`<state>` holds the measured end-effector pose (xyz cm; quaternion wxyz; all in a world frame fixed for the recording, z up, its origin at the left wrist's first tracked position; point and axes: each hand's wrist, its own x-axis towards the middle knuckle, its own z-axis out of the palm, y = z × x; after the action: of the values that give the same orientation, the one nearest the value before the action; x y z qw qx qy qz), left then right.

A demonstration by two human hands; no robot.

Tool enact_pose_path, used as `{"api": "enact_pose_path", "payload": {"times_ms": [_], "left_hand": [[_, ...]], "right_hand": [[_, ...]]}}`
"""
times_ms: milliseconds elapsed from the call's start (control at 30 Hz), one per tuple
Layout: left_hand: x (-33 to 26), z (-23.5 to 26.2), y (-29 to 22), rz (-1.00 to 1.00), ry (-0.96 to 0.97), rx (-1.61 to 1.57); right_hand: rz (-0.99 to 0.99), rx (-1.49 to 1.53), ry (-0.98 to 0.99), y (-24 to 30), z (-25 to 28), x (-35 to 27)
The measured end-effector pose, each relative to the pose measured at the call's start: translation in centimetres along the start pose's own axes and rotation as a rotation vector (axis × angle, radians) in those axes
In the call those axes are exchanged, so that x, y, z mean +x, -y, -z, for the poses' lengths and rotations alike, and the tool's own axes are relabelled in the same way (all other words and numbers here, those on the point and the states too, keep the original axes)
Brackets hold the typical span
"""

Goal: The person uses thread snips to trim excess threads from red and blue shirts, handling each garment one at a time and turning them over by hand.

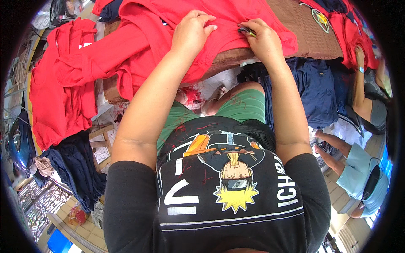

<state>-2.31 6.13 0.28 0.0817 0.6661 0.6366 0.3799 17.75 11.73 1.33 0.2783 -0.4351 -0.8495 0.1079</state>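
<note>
A red garment (236, 17) lies spread over the brown-covered surface in front of me, its near edge hanging down toward my lap. Resting on the cloth, my left hand (192, 33) has its thumb and forefinger apart, with nothing visible between them. My right hand (265, 37) is closed around small thread snips (246, 30), dark with a yellow-green part and mostly covered by the fingers. The snips are over the red cloth, to the right of my left hand.
More red garments (63, 92) are heaped at the left. Dark blue garments (314, 90) hang at the right, below the brown cloth (322, 38). A pale cord (320, 19) lies at the far right. Another person's arm (359, 80) reaches to red fabric there. Red thread scraps dot my lap.
</note>
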Motion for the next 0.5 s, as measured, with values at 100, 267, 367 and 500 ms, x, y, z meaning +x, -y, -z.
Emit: {"api": "enact_pose_path", "payload": {"times_ms": [100, 267, 367, 500], "left_hand": [[0.0, -0.4, 0.4, 0.004, -0.051, -0.011], [0.3, 0.4, 0.0, -0.006, 0.02, -0.004], [0.4, 3.4, 0.3, -0.124, 0.266, -0.126], [-2.8, 12.2, -3.8, -0.273, 0.63, -0.913]], "right_hand": [[-0.01, 0.164, -0.059, -1.4, -0.7, -0.1], [-0.01, 0.168, -0.069, -1.9, -0.9, 0.1], [0.107, 0.154, -0.18, -0.2, 0.8, -0.4], [-0.039, 0.539, -0.207, 3.1, 3.7, -3.5]]}}
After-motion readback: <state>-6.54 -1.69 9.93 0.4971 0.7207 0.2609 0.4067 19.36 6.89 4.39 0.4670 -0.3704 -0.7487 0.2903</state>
